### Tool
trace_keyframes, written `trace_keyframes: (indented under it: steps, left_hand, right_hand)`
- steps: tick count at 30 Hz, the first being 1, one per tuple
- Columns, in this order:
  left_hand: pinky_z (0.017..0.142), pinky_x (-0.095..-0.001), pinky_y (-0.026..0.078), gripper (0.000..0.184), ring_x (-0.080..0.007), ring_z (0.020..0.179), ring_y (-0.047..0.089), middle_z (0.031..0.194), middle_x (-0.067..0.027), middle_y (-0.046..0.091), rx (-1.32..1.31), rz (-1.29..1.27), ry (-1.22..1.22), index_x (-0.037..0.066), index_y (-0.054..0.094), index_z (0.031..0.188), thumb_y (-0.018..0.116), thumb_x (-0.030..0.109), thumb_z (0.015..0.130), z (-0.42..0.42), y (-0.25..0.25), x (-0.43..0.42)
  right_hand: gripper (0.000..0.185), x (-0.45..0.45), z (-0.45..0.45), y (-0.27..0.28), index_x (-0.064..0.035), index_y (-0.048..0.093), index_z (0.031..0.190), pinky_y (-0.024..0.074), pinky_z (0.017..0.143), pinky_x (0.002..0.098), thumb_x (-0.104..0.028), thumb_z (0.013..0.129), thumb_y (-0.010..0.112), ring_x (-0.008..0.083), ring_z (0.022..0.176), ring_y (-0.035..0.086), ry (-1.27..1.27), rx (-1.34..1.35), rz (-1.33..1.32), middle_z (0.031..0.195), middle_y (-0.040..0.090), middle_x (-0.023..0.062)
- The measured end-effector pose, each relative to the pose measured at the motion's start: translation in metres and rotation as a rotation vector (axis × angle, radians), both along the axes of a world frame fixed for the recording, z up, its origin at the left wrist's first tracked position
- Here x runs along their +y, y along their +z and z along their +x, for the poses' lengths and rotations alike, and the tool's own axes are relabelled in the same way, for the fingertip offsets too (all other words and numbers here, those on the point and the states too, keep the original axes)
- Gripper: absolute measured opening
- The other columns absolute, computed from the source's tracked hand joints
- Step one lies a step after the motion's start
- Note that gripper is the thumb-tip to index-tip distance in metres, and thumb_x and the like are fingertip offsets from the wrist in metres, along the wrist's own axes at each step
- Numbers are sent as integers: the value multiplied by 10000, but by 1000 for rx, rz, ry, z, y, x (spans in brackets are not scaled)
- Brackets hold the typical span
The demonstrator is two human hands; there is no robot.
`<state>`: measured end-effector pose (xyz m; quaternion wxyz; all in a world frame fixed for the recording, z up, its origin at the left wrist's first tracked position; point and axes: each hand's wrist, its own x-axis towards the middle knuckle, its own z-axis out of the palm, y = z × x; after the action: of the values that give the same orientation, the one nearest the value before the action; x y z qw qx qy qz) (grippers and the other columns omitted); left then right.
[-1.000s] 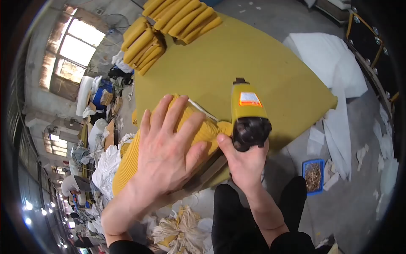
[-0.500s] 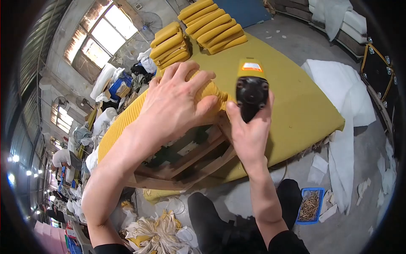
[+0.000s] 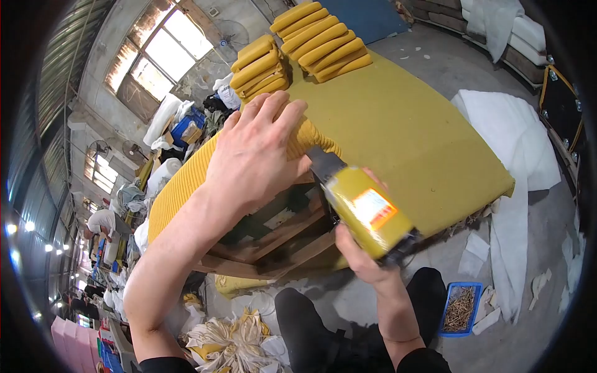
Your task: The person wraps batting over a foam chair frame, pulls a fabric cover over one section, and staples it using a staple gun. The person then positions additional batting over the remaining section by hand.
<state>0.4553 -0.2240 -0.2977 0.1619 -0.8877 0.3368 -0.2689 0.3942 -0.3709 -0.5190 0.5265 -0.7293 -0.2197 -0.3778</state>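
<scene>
A wooden frame (image 3: pixel 305 252) covered in yellow ribbed fabric (image 3: pixel 186 180) lies with its open underside toward me. My left hand (image 3: pixel 255 146) is curled over the top corner, its fingers spread across the fabric and its thumb at the edge, gripping it. In my right hand (image 3: pixel 364 261) is a yellow-green staple gun (image 3: pixel 367 211) with a black nose. The nose is at the fabric's edge, close by my left thumb; whether it touches is unclear. Most of my right fingers are hidden behind the tool.
The olive padded surface (image 3: pixel 404 118) carries stacked yellow cushions (image 3: pixel 326 43) at its far end. White batting (image 3: pixel 504 137) hangs off to the right. On the floor are a blue tray (image 3: pixel 460 308) of small brass-coloured pieces and a fabric bundle (image 3: pixel 230 339). A person (image 3: pixel 106 221) stands far left.
My right hand has swung the staple gun from upright to lying aslant, its nose now by the fabric edge near my left thumb. My left hand stays on the corner.
</scene>
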Motion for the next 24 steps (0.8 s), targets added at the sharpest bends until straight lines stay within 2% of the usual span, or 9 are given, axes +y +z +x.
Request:
trace_keyframes:
  steps: [1,2,6,9,10,15,19,20,24]
  left_hand:
    - [1096,-486,462,637,-353,1360,530,1371,-174,587,4,6,0,56,558,1350,807,337,835,1,0,1]
    - [1096,-490,462,653,-357,1365,526,1378,-173,583,5,11,0,59,551,1357,816,329,824,1,0,3]
    - [1145,-489,436,750,-381,1398,493,1466,-166,535,43,-18,31,71,525,1404,837,193,734,-1,1,5]
    - [1151,-487,428,762,-376,1403,487,1468,-162,532,76,-17,37,69,518,1413,838,188,732,0,1,6]
    - [1150,-488,429,772,-375,1402,487,1473,-161,527,85,-9,55,66,511,1419,841,189,732,-2,0,4]
    - [1141,-497,427,817,-371,1389,492,1470,-172,516,87,15,73,58,491,1430,856,210,715,-2,2,8]
    - [1261,-466,319,1014,-326,1521,381,1618,-180,414,489,-48,-183,73,364,1601,894,319,772,3,39,37]
    - [1288,-448,269,1036,-305,1547,352,1646,-168,409,961,-305,-175,82,336,1639,878,404,817,9,68,56]
    - [1246,-406,337,666,-262,1494,437,1601,-159,488,759,-517,70,71,389,1621,516,460,1095,27,90,147]
  right_hand:
    - [681,8,-2,10,13,499,1481,514,1067,415,-109,860,753,360,1252,640,216,227,254,1486,578,213]
    - [699,14,2,21,6,488,1492,530,1055,403,-106,858,761,362,1259,654,169,106,322,1491,578,207]
    - [703,21,7,18,-2,492,1490,534,1056,414,-99,849,764,355,1277,656,100,-20,324,1492,580,207]
    - [732,23,4,18,-25,477,1491,530,1056,426,-57,811,744,360,1272,651,307,290,478,1532,541,193]
    - [740,15,8,18,-32,470,1490,526,1058,432,-55,801,737,370,1271,645,236,168,300,1554,516,186]
    - [722,21,-1,21,-33,469,1492,515,1070,433,-29,812,711,370,1295,628,283,175,327,1567,504,181]
    - [691,34,-32,7,43,465,1493,460,1118,403,8,831,664,345,1347,567,238,279,381,1530,498,241]
    - [689,37,-29,0,45,472,1489,451,1126,401,13,827,658,354,1345,567,252,244,353,1524,504,239]
    - [690,46,-14,8,43,480,1488,509,1022,369,27,817,638,323,1182,655,185,19,346,1380,614,209]
